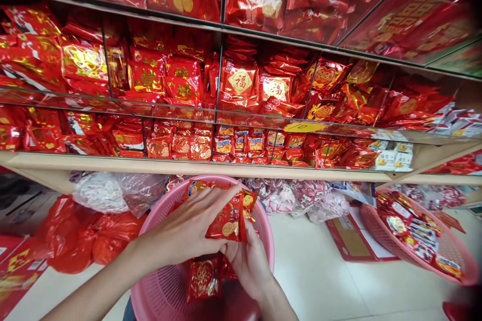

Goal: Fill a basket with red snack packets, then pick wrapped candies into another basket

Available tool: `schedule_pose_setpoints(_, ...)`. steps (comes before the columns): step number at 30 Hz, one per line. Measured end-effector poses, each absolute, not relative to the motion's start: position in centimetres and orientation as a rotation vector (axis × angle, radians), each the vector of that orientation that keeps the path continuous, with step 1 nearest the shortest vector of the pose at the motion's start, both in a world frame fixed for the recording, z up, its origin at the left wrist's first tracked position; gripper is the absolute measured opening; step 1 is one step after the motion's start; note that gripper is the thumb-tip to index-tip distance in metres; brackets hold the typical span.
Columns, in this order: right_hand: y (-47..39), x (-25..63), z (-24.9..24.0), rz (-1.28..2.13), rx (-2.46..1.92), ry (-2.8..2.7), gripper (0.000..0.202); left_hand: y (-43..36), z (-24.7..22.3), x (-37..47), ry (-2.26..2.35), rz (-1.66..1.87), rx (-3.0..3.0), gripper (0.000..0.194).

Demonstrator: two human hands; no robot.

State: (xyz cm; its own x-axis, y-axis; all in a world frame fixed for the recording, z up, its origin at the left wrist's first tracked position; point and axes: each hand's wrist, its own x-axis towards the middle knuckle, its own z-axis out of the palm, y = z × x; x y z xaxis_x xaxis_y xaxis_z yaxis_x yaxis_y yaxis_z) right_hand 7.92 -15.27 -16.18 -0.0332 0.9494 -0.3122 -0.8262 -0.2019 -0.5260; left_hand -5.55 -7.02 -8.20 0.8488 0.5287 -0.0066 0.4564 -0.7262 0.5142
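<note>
Right, the left hand reaches across, index finger stretched over the red packet; its other fingertips are partly hidden, so I can't tell whether they pinch. Over at the right hand, the thumb presses the packet's right edge, fingers curled beneath, all above the pink basket. Now, that wrapper looks slick: if the thumb eases off while the left hand pulls, it could slip into the basket, and a hard squeeze could crush what's inside. Down to floor level, far left, red plastic bags slump; behind the basket, the glossy shelving brims with packets; pale tiles gleam; and far right, a second basket tilts, loaded with more packets.
</note>
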Motion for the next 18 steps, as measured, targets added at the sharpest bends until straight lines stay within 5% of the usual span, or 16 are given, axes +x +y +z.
schedule_pose_setpoints(18,-15.4,8.0,-16.7,1.624,-0.709,-0.342,0.042,-6.9,-9.7,-6.2,0.876,0.185,2.47,0.091)
